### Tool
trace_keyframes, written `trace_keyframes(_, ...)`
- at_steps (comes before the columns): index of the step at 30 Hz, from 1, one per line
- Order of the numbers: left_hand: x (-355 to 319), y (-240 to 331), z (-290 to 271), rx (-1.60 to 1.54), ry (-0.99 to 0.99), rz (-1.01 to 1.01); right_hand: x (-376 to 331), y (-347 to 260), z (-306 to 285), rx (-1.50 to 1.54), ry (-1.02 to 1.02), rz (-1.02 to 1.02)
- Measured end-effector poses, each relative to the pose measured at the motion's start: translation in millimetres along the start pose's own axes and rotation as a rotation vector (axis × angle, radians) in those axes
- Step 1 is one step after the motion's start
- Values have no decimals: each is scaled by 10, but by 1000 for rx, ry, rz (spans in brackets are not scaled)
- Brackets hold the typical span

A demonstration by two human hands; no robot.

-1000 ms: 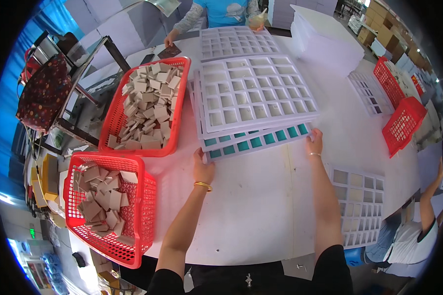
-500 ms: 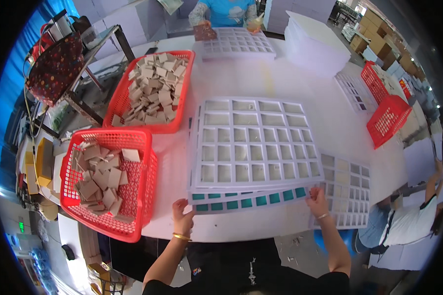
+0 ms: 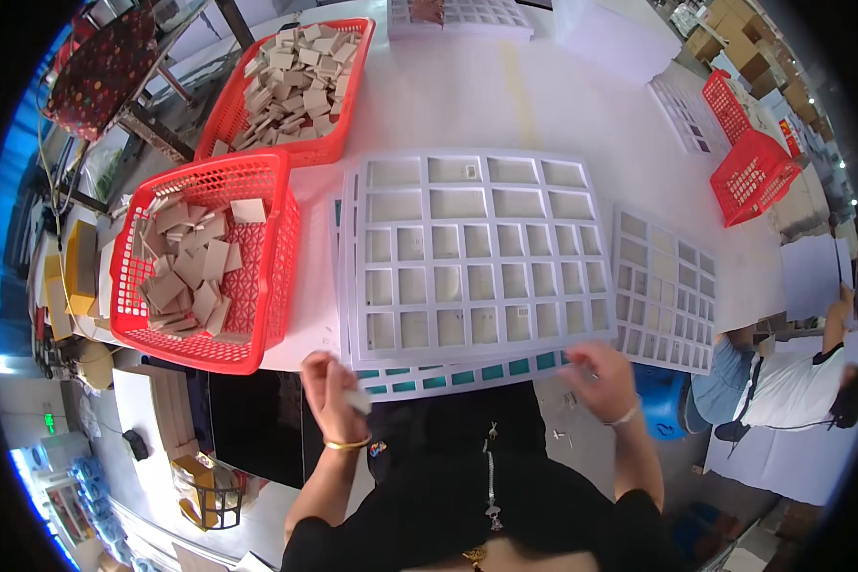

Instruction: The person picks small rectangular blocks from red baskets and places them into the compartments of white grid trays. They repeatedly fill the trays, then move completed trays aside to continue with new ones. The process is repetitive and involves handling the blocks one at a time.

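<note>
A stack of white grid trays (image 3: 486, 333) lies in front of me, its near end reaching past the table's edge. The top tray has pale grey compartments; green compartments show on a lower tray (image 3: 448, 379) sticking out at the near side. My left hand (image 3: 330, 396) is beside the stack's near left corner, slightly blurred, its fingers closed around a small pale flat piece (image 3: 358, 400). By the near right corner, my right hand (image 3: 604, 381) is open, thumb and forefinger apart and nothing visible between them. Whether its fingertips touch the tray I cannot tell.
Two red baskets of beige square tiles stand left, the near basket (image 3: 286, 257) and the far basket (image 3: 348, 105). Another grid tray (image 3: 665, 286) lies right of the stack. Across the table are more trays (image 3: 467, 27) and a white stack (image 3: 620, 33). A person (image 3: 782, 419) is at right.
My view has tipped downward. The tray stack has come nearer to me, over the table's edge. Both hands have moved away from the tray corners, and a pale piece now shows at my left hand.
</note>
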State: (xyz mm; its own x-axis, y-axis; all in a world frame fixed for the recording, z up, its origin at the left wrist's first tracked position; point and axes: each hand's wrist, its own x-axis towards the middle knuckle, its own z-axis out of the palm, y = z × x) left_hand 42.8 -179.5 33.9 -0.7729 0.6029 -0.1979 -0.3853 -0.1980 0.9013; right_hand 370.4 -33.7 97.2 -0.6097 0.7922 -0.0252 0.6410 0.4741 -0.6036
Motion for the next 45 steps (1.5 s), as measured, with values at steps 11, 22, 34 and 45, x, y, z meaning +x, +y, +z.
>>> trace_keyframes(11,109,-20,953,-364,-307,-476,1054,-817,706,207,181,-679)
trace_keyframes(22,609,824,76,330,-184,580,2419,-182,797,222,-84,-289)
trace_keyframes(34,3054,1427,-1430,1435,-4,464,2410,-200,929,-173,-11,-562)
trace_keyframes(45,3410,789,-1278,2223,-340,66,2338,-276,874,-209,26,-476)
